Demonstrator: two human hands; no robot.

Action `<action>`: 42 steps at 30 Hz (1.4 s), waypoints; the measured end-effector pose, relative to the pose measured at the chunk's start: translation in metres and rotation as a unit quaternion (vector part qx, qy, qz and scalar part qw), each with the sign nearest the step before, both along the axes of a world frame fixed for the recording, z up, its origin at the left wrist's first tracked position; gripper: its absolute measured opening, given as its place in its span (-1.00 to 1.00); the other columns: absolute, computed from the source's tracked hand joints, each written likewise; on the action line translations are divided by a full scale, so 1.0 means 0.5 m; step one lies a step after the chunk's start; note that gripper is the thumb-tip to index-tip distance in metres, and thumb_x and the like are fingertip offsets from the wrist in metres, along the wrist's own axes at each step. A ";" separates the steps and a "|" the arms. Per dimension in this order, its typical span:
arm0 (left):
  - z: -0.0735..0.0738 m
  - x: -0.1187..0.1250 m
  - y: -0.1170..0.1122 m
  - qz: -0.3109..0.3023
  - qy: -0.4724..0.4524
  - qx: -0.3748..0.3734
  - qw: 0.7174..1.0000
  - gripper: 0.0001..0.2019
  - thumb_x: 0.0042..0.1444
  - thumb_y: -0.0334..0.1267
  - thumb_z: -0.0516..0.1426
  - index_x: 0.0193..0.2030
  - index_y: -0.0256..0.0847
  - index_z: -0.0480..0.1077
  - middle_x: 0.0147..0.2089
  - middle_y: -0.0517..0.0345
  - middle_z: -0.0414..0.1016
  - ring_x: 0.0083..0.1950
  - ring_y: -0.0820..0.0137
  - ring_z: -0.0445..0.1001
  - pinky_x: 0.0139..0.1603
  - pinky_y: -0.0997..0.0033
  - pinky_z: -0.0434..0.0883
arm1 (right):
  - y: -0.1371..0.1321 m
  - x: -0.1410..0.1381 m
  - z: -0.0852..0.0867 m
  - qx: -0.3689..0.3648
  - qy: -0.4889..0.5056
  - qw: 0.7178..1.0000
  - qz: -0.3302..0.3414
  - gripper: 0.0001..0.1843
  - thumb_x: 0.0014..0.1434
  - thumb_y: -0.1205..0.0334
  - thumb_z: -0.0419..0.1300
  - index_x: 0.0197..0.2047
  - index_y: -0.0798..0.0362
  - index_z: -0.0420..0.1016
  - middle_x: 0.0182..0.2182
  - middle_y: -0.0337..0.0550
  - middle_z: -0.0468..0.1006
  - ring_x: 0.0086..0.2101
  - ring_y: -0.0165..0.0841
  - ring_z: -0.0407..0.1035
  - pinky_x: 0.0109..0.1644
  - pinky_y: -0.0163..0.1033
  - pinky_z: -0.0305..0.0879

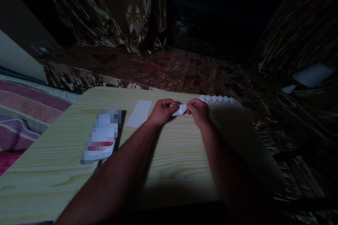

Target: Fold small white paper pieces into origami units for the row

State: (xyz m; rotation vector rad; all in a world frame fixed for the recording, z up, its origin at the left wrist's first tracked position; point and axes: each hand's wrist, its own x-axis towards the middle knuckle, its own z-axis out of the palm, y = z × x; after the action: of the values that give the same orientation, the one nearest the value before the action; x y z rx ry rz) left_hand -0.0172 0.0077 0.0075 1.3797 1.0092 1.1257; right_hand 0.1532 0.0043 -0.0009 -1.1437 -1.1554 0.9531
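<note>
A small white piece of folded paper [180,110] is held between my two hands over the far half of the wooden table. My left hand [163,111] pinches its left end, with the thumb on top. The right end is pinched by the fingertips of my right hand [198,109]. A crease shows across the middle of the paper. Left of my left hand lies a flat stack or sheet of white paper [139,113]. Beyond my right hand, several small folded paper pieces [217,99] stand in a row along the table's far edge.
On the left of the wooden table [60,154] lies a blurred flat object [102,137], its kind hidden. A striped bedcover [29,102] is at the left. Behind the table are a patterned ledge [158,66] and curtains [137,7]. A white lamp [313,75] with a cord stands at right.
</note>
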 end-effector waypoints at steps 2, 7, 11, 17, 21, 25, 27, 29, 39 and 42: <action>-0.004 -0.002 0.004 0.022 -0.030 -0.009 0.999 -0.75 -0.10 -0.10 0.26 -0.46 -0.30 0.46 -0.54 0.20 0.42 -0.56 0.54 0.24 -0.53 0.54 0.16 | 0.009 0.009 -0.005 0.008 0.042 0.999 -0.029 -0.97 -0.11 0.31 0.17 -0.50 0.08 0.41 -0.72 -0.35 0.38 -0.68 -0.49 0.21 -0.60 -0.37 0.10; -0.009 -0.003 0.011 0.062 -0.100 -0.030 0.993 -0.74 -0.17 -0.11 0.31 -0.45 -0.28 0.49 -0.47 0.15 0.49 -0.50 0.49 0.33 -0.48 0.50 0.23 | 0.021 0.024 -0.004 0.005 0.120 0.988 -0.095 -0.95 -0.11 0.28 0.18 -0.49 0.07 0.40 -0.67 -0.35 0.39 -0.68 -0.52 0.19 -0.63 -0.37 0.07; -0.010 0.000 0.010 0.069 -0.088 -0.011 0.994 -0.75 -0.16 -0.11 0.32 -0.43 -0.27 0.53 -0.40 0.11 0.54 -0.44 0.47 0.37 -0.41 0.49 0.27 | 0.008 0.010 0.004 -0.010 0.097 0.995 -0.016 -0.83 -0.04 0.14 0.23 -0.48 0.07 0.39 -0.63 -0.31 0.43 -0.67 -0.52 0.20 -0.63 -0.37 0.08; -0.010 0.004 0.011 0.093 -0.047 0.001 0.995 -0.72 -0.10 -0.06 0.27 -0.37 -0.26 0.57 -0.43 0.13 0.53 -0.47 0.48 0.35 -0.45 0.49 0.23 | -0.011 -0.009 0.007 0.004 0.052 0.998 0.044 -0.83 -0.05 0.17 0.27 -0.44 0.07 0.41 -0.66 -0.35 0.39 -0.65 -0.51 0.20 -0.59 -0.37 0.09; -0.007 0.005 0.010 0.096 -0.052 0.001 0.994 -0.71 -0.12 -0.07 0.28 -0.35 -0.27 0.58 -0.38 0.08 0.57 -0.42 0.44 0.40 -0.39 0.47 0.29 | -0.016 -0.016 0.009 0.007 0.026 0.999 0.046 -0.84 -0.03 0.15 0.25 -0.44 0.07 0.43 -0.67 -0.34 0.37 -0.65 -0.51 0.19 -0.58 -0.37 0.10; -0.007 0.006 0.009 0.087 -0.063 -0.010 0.994 -0.71 -0.16 -0.08 0.30 -0.36 -0.28 0.58 -0.41 0.07 0.56 -0.43 0.42 0.40 -0.39 0.45 0.31 | -0.016 -0.019 0.012 0.004 0.021 0.999 0.027 -0.80 -0.04 0.11 0.26 -0.43 0.07 0.43 -0.67 -0.35 0.37 -0.66 -0.51 0.18 -0.59 -0.36 0.09; -0.008 0.006 0.008 0.073 -0.070 -0.013 0.995 -0.71 -0.16 -0.09 0.31 -0.36 -0.29 0.58 -0.41 0.07 0.56 -0.43 0.43 0.40 -0.38 0.45 0.32 | -0.015 -0.020 0.012 0.001 0.023 0.999 0.027 -0.79 -0.05 0.11 0.27 -0.42 0.06 0.42 -0.65 -0.35 0.38 -0.66 -0.51 0.18 -0.60 -0.36 0.09; -0.008 0.006 0.006 0.056 -0.076 -0.017 0.995 -0.70 -0.17 -0.11 0.32 -0.34 -0.29 0.57 -0.41 0.08 0.55 -0.44 0.44 0.40 -0.39 0.45 0.32 | -0.014 -0.019 0.011 -0.003 0.022 0.999 0.030 -0.78 -0.05 0.10 0.28 -0.42 0.06 0.40 -0.65 -0.35 0.38 -0.67 -0.52 0.18 -0.60 -0.36 0.08; -0.004 0.013 -0.002 0.034 -0.055 -0.004 0.998 -0.66 -0.23 -0.12 0.35 -0.32 -0.29 0.52 -0.46 0.17 0.49 -0.51 0.51 0.34 -0.45 0.49 0.29 | -0.015 -0.021 0.017 0.000 0.016 1.000 0.026 -0.80 -0.03 0.12 0.27 -0.38 0.04 0.40 -0.61 -0.35 0.38 -0.66 -0.52 0.15 -0.62 -0.37 0.04; 0.001 0.013 -0.004 0.038 -0.035 0.000 0.999 -0.69 -0.19 -0.12 0.33 -0.33 -0.29 0.52 -0.47 0.18 0.49 -0.52 0.52 0.32 -0.47 0.51 0.27 | -0.014 -0.020 0.016 0.009 -0.001 1.000 0.016 -0.79 -0.01 0.09 0.26 -0.40 0.05 0.42 -0.62 -0.35 0.37 -0.64 -0.51 0.17 -0.60 -0.37 0.07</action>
State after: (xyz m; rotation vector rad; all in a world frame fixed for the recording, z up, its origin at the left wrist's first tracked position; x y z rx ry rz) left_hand -0.0109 0.0058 0.0079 1.3035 1.0178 1.2212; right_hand 0.1430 -0.0029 0.0073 -1.1155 -1.1841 0.9639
